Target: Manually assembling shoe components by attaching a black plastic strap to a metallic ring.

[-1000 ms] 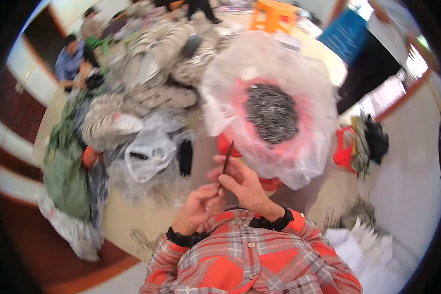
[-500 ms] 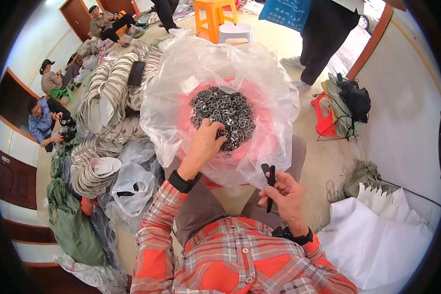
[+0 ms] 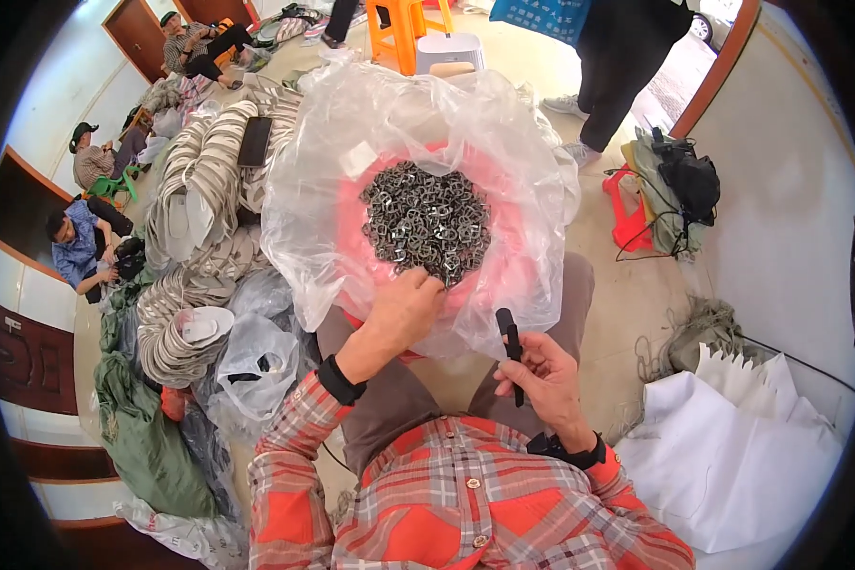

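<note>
Floor, fingers (image 3: 429,282) touching metal rings (image 3: 426,220)

Glossy clear plastic bag (image 3: 351,180) holds dull, seemingly metal rings (image 3: 426,220); matt black strap (image 3: 510,344).

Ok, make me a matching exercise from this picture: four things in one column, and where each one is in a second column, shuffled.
Things:
1. left hand
2. right hand
3. metal rings
4. white sack

Places:
A. piled in the plastic-lined pink tub
B. on the floor at the person's right
C. reaching into the near edge of the ring pile
D. holding a black strap beside the tub

Pairs: 1-C, 2-D, 3-A, 4-B
</note>
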The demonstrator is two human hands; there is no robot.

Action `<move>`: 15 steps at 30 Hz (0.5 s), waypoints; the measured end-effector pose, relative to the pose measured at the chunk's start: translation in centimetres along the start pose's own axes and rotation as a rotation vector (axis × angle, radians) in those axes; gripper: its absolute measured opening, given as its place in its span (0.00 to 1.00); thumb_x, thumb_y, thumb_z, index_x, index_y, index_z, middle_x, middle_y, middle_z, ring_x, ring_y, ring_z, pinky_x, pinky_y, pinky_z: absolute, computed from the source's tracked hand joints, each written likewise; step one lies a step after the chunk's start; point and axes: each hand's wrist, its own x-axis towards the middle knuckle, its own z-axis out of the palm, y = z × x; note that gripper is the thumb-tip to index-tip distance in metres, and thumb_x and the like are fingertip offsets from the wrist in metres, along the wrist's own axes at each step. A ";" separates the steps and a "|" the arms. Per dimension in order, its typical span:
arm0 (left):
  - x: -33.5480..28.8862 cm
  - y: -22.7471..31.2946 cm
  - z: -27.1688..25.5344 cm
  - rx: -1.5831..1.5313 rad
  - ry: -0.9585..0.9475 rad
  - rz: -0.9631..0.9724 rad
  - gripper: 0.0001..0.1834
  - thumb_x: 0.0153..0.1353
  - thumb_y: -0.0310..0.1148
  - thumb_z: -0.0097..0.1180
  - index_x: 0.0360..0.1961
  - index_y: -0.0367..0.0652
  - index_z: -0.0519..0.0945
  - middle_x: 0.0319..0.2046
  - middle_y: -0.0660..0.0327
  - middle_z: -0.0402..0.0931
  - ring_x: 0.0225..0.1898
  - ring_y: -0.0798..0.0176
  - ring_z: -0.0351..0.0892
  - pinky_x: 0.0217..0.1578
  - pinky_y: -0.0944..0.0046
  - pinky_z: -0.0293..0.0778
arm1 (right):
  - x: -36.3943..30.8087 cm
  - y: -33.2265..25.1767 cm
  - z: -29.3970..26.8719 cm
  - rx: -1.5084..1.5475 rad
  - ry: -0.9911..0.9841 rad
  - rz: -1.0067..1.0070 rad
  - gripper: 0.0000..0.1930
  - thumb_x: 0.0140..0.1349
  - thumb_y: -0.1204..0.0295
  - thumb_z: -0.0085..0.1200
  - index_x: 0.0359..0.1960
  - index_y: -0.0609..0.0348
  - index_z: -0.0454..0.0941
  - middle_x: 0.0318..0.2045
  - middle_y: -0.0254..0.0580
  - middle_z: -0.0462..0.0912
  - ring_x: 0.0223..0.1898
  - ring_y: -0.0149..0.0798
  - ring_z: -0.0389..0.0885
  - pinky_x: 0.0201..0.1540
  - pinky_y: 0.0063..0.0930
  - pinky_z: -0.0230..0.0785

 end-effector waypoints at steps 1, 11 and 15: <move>0.1 -0.5 0.1 0.002 0.003 0.000 0.08 0.50 0.28 0.55 0.33 0.42 0.75 0.26 0.56 0.70 0.29 0.54 0.72 0.28 0.59 0.68 | 0.0 0.1 0.0 0.015 0.010 -0.004 0.16 0.56 0.79 0.52 0.46 0.67 0.66 0.24 0.43 0.78 0.22 0.31 0.78 0.24 0.19 0.70; -0.8 0.5 -4.9 -1.663 0.117 -0.655 0.10 0.58 0.25 0.50 0.41 0.34 0.74 0.33 0.56 0.77 0.29 0.67 0.77 0.29 0.70 0.74 | 1.9 -3.3 3.1 0.162 -0.135 0.073 0.17 0.58 0.76 0.50 0.49 0.65 0.65 0.21 0.42 0.77 0.20 0.31 0.78 0.20 0.20 0.69; -2.1 1.1 -5.2 -1.736 0.194 -0.607 0.15 0.57 0.22 0.50 0.47 0.33 0.72 0.33 0.55 0.76 0.31 0.66 0.77 0.33 0.68 0.76 | 2.7 -3.1 4.5 0.147 -0.251 0.172 0.16 0.59 0.75 0.49 0.50 0.63 0.66 0.22 0.41 0.77 0.19 0.29 0.77 0.18 0.17 0.67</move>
